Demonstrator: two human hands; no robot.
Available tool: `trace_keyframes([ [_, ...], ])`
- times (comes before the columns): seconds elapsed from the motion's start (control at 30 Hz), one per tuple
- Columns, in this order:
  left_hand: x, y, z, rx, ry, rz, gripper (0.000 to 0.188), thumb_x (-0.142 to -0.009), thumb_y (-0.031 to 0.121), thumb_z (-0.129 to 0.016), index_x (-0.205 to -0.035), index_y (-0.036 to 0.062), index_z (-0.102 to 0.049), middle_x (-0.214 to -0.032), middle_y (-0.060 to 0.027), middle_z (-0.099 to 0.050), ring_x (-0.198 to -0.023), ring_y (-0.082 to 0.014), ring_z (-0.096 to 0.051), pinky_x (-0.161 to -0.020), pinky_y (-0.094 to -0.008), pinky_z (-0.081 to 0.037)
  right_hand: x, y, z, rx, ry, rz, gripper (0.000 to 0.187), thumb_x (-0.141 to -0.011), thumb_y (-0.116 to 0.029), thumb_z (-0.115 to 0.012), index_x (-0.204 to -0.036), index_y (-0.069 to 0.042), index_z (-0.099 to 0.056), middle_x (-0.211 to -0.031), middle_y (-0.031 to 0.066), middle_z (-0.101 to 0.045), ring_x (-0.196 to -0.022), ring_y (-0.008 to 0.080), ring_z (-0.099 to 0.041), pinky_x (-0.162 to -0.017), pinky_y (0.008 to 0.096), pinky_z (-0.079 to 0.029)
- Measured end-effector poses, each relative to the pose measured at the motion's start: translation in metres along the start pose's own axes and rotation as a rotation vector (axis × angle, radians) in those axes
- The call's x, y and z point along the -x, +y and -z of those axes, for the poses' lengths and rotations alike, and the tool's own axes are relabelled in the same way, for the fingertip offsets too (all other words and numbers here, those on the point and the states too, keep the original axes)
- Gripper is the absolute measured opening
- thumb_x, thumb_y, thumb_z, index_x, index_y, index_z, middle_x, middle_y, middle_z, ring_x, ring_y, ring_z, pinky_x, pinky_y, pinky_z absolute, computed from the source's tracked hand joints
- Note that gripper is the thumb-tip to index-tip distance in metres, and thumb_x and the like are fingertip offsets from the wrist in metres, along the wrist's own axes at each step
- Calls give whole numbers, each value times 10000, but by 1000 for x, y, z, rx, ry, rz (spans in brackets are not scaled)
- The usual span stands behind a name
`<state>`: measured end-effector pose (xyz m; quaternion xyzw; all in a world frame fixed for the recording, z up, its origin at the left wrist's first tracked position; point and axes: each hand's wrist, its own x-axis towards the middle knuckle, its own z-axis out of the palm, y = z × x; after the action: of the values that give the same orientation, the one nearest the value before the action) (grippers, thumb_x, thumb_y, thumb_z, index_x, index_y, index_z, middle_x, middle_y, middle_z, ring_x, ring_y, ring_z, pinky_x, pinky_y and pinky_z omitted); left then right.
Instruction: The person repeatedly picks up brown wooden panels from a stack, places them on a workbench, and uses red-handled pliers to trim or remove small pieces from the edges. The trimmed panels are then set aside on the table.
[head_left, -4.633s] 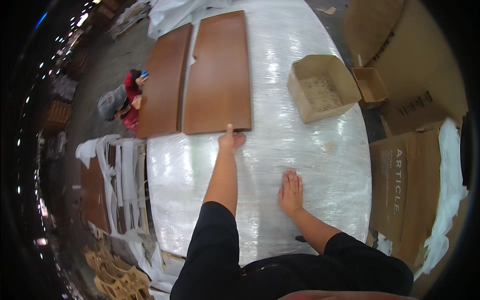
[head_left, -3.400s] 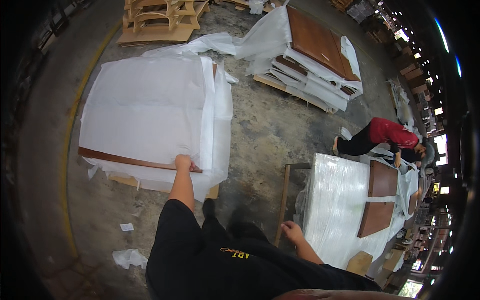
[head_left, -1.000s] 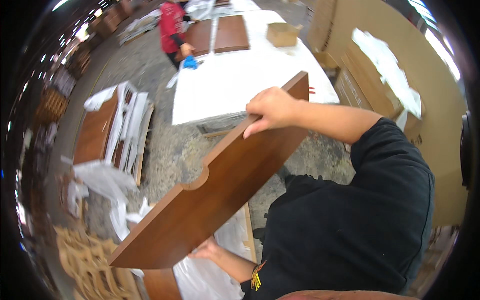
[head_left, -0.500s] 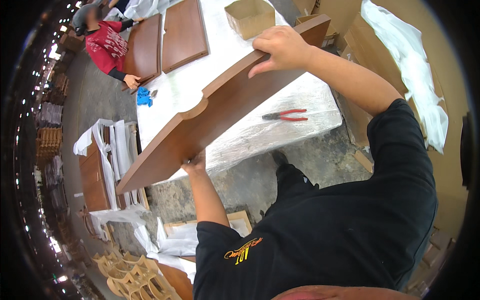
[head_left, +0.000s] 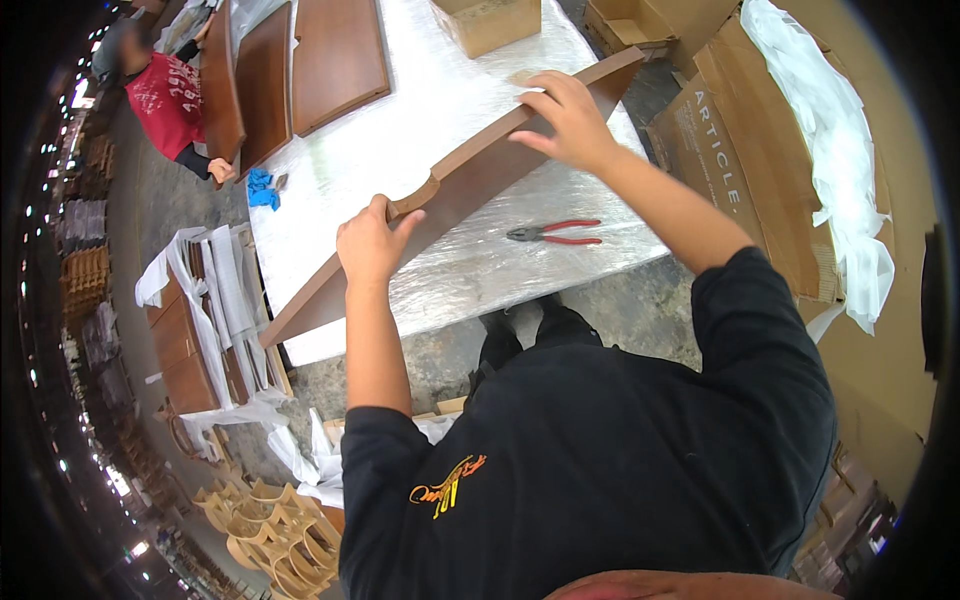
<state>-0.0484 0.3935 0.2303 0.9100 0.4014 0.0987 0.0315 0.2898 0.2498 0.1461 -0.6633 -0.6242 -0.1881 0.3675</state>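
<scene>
A brown wooden panel (head_left: pixel 475 190) with a curved notch in its top edge stands on its long edge, slanting across a plastic-wrapped table (head_left: pixel 450 285). Beside the notch, my left hand (head_left: pixel 372 243) is closed over the top edge, thumb on the near face. My right hand (head_left: pixel 568 118) grips the same edge farther right, fingers over the top and thumb on my side. Pliers with red handles (head_left: pixel 555 233) lie on the wrap in front of the panel. The panel's far face is hidden.
Across the table a co-worker in a red shirt (head_left: pixel 165 105) holds up another brown panel (head_left: pixel 220 90); more panels (head_left: pixel 340 70) lie beside it. Nearby are a blue crumpled piece (head_left: pixel 262 190), an open cardboard box (head_left: pixel 490 25), large cartons (head_left: pixel 715 150) at right and wrapped panels (head_left: pixel 185 340) at left.
My left hand has moved from under the panel to its top edge by the notch. The panel now stands on the table. The co-worker has lifted a panel upright.
</scene>
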Motion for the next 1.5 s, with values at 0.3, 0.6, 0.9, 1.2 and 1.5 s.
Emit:
trace_keyframes([
  [0.3,6,-2,-19,49,-50,-81,342,-842,324,-848,-991,96,-641,-910,-79,-741,-887,-310,-720,-763,-442,-556,239,-75,-38,132,-673,-521,488,-788,-229,-857,-1205,-83,-649,-1169,158,-636,-1192,368,-600,-1023,524,-488],
  [0.6,17,-10,-6,111,-85,-46,345,-843,329,-844,-975,82,-644,-897,-97,-746,-907,-315,-720,-776,-450,-559,227,-116,1,-42,-869,-995,312,-914,-258,-791,-980,-1,-626,-803,140,-632,-677,259,-663,-614,429,-543],
  [0.9,14,-42,2,117,-107,-52,344,-849,333,-840,-1007,78,-672,-936,-115,-761,-918,-324,-736,-795,-465,-564,111,-225,24,-251,-554,-639,373,-956,-410,-745,-1031,-44,-750,-784,193,-691,-772,403,-686,-740,463,-547],
  [1.2,28,-43,2,125,-87,-41,350,-839,334,-847,-996,76,-672,-908,-110,-750,-910,-319,-734,-790,-466,-566,42,-249,3,-12,-531,-628,255,-1012,-295,-664,-1030,-48,-723,-933,207,-692,-879,429,-688,-781,528,-549],
  [1.5,32,-57,-7,167,-22,-105,346,-846,333,-839,-1011,77,-675,-926,-112,-747,-914,-321,-729,-790,-471,-559,35,-254,-17,126,-589,-583,139,-951,-135,-668,-1055,-45,-652,-1027,192,-695,-925,427,-687,-800,537,-562],
])
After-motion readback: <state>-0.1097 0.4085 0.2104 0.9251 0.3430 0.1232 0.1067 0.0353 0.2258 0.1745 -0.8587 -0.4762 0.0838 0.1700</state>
